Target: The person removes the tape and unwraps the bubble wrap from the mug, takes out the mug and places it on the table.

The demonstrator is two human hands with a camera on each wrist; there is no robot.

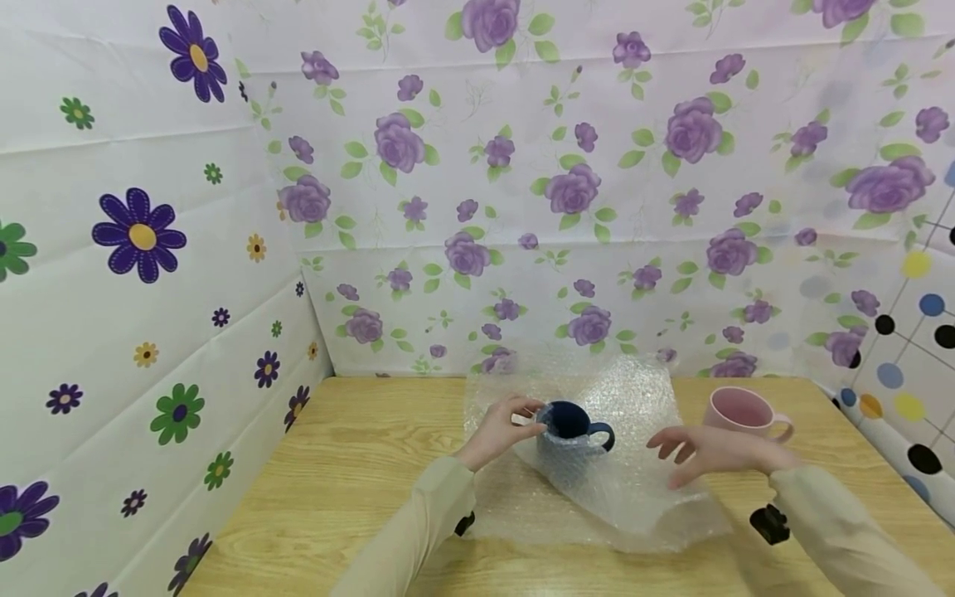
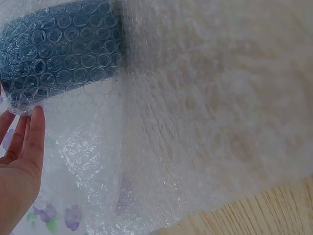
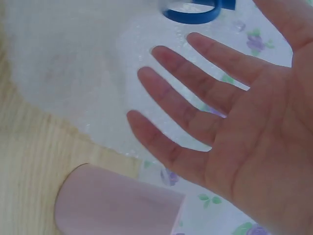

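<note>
A dark blue mug (image 1: pixel 569 421) stands upright on a sheet of bubble wrap (image 1: pixel 627 497), its handle pointing right. Bubble wrap covers the mug's left side and front, and blue shows through it in the left wrist view. At the mug's left rim, my left hand (image 1: pixel 496 431) pinches the wrap against the mug with thumb and fingertips. My right hand (image 1: pixel 705 452) hovers over the sheet's right part, fingers spread and holding nothing. The right wrist view shows its palm (image 3: pixel 259 137) and the blue handle (image 3: pixel 195 17) beyond the fingertips.
Behind my right hand stands a pink mug (image 1: pixel 739 408), handle to the right, beside the wrap on the wooden table (image 1: pixel 358 464). Flowered cloth (image 1: pixel 522 207) hangs at the back, with more patterned cloth on the left and right.
</note>
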